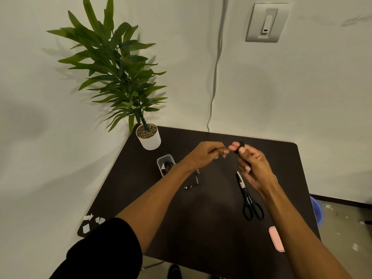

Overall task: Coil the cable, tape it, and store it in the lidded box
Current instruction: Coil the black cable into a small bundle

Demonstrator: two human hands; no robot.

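Note:
Both hands are raised above the middle of the dark table (201,218). My right hand (251,164) grips a small black coil of cable (241,146) between thumb and fingertips. My left hand (205,156) pinches something thin just left of the coil; what it is cannot be made out. A black cable end with small plugs (191,185) lies on the table below my left wrist. The clear box (165,165) stands behind my left forearm with a dark coiled cable inside. A pink lid-like piece (276,238) lies at the table's right front edge.
Black scissors (248,198) lie on the table under my right hand. A potted plant (149,135) stands at the back left corner. White tape scraps (90,222) sit at the front left corner. A grey cord (215,77) hangs down the wall.

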